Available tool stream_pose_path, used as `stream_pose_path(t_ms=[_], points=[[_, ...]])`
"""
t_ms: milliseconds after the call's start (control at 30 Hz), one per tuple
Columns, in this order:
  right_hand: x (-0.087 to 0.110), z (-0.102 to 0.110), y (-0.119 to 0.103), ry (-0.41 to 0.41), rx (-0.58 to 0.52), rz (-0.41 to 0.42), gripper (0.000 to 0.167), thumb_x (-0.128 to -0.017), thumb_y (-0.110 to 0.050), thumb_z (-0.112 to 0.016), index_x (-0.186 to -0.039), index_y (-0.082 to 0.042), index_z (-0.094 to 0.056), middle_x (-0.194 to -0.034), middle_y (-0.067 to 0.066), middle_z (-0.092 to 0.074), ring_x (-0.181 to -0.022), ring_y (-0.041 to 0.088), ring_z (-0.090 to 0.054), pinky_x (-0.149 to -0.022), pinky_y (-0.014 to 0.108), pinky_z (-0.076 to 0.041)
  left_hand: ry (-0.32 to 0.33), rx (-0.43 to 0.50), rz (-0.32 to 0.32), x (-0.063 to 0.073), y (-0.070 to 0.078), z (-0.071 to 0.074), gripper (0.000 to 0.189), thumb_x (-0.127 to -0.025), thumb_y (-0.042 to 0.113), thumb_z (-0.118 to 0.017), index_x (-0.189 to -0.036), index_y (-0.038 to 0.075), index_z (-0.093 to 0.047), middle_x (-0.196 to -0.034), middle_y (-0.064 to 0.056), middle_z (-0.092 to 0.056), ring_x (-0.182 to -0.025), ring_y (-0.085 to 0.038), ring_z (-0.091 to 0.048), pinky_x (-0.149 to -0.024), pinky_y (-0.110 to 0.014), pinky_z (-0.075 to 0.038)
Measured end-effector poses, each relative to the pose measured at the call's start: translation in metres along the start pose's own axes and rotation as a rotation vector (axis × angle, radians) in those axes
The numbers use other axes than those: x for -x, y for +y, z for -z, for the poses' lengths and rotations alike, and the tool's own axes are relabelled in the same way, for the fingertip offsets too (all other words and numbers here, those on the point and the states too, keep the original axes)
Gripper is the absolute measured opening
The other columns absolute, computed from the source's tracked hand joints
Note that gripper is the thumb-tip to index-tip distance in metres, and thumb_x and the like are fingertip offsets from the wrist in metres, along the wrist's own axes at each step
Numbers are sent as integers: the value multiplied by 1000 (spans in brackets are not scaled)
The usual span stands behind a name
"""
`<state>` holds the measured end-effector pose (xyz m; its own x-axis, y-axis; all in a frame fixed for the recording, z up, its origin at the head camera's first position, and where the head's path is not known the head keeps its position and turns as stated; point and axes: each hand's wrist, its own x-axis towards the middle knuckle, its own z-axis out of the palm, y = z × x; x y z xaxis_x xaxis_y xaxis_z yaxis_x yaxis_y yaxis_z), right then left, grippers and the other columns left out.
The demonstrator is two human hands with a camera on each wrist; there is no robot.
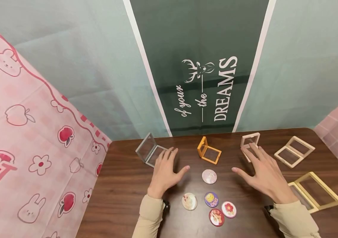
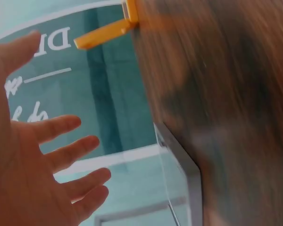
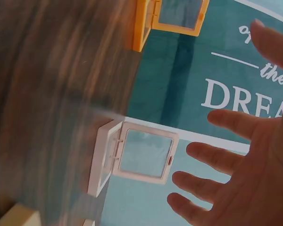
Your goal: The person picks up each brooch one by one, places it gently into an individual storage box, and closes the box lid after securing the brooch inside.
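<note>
My left hand (image 1: 166, 172) hovers with spread fingers beside a grey hinged frame (image 1: 152, 152), its fingertips overlapping the frame's right side in the head view. Fingers apart, my right hand (image 1: 265, 172) is held over the table near a pale pink hinged frame (image 1: 249, 140) and partly covers it. Neither hand holds anything. Between them stands an orange hinged frame (image 1: 209, 152), opened up. Nearer lie round badges: a pale pink one (image 1: 209, 176), a cream one (image 1: 189, 201), a purple one (image 1: 211, 199), a red one (image 1: 216, 217) and a white one with a red flower (image 1: 229, 210).
At the right lie a cream hinged frame (image 1: 294, 152) and a larger gold hinged frame (image 1: 316, 191), both opened; my right wrist overlaps the gold one. Behind the brown wooden table (image 1: 112, 198) hangs a green cloth with lettering (image 1: 204, 39). A pink patterned cloth (image 1: 38, 132) borders the left.
</note>
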<state>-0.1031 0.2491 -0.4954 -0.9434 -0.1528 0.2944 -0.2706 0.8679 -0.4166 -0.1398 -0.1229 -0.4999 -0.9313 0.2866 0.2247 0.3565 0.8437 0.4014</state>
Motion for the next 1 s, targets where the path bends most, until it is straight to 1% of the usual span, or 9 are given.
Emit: stream_pose_path(t_ms=[133,400,467,533,633,667,767,867,1000], points=[[11,1,3,-3,-36,-35,83,-93,-54,-78,-158,-10,-51,-163,29,-43,-141,59,-43,-102,77,-35,-2,34,-26,3,15,-1,75,-99,63,-64,-153,11,-57,-156,-9,-55,-140,-38,-52,-113,-58,-44],[42,-1,9,-13,-213,-114,54,-106,-33,-68,-148,0,-57,-149,29,-54,-133,57,-51,-99,73,-40,-8,105,-139,8,43,-13,54,-104,50,-66,-142,12,-65,-140,-3,-64,-123,-25,-61,-106,-45,-51],[49,1,11,-1,-204,-112,52,-106,-31,-68,-146,0,-59,-145,27,-58,-126,54,-58,-94,66,-46,-22,111,-155,10,48,-16,52,-103,47,-68,-141,12,-66,-139,-2,-65,-120,-23,-61,-104,-43,-52],[56,3,14,8,-189,-108,50,-105,-30,-70,-144,0,-61,-141,26,-61,-111,46,-68,-87,53,-54,-40,107,-175,11,53,-19,50,-102,45,-70,-141,13,-66,-137,0,-65,-119,-22,-62,-103,-42,-52],[67,7,17,4,-169,-108,50,-102,-28,-75,-141,1,-63,-135,26,-64,-101,43,-72,-71,33,-58,-50,75,-225,13,59,-25,45,-100,41,-73,-138,16,-69,-134,3,-67,-115,-19,-62,-100,-38,-53],[71,8,18,6,-172,-108,49,-101,-26,-76,-140,1,-63,-133,26,-65,-95,34,-75,-68,28,-58,-54,65,-240,14,61,-27,43,-100,40,-73,-136,17,-70,-133,4,-67,-114,-18,-62,-99,-37,-53],[82,12,19,7,-181,-127,47,-99,-24,-79,-137,0,-65,-128,23,-69,-94,11,-73,-66,24,-56,-65,40,-284,16,68,-32,40,-99,40,-75,-133,20,-72,-131,7,-67,-111,-15,-61,-97,-32,-52],[92,15,23,42,-181,-143,43,-96,-20,-81,-134,-3,-68,-118,18,-74,-82,-12,-60,-63,21,-52,-107,42,-305,18,77,-35,41,-99,42,-75,-134,21,-71,-130,8,-67,-111,-13,-60,-100,-31,-52],[106,19,27,84,-152,-197,38,-95,-19,-82,-130,-6,-71,-107,12,-76,-80,-17,-55,-60,14,-47,-157,29,-342,20,88,-42,42,-100,45,-73,-136,23,-70,-131,10,-66,-112,-10,-59,-103,-30,-50]])
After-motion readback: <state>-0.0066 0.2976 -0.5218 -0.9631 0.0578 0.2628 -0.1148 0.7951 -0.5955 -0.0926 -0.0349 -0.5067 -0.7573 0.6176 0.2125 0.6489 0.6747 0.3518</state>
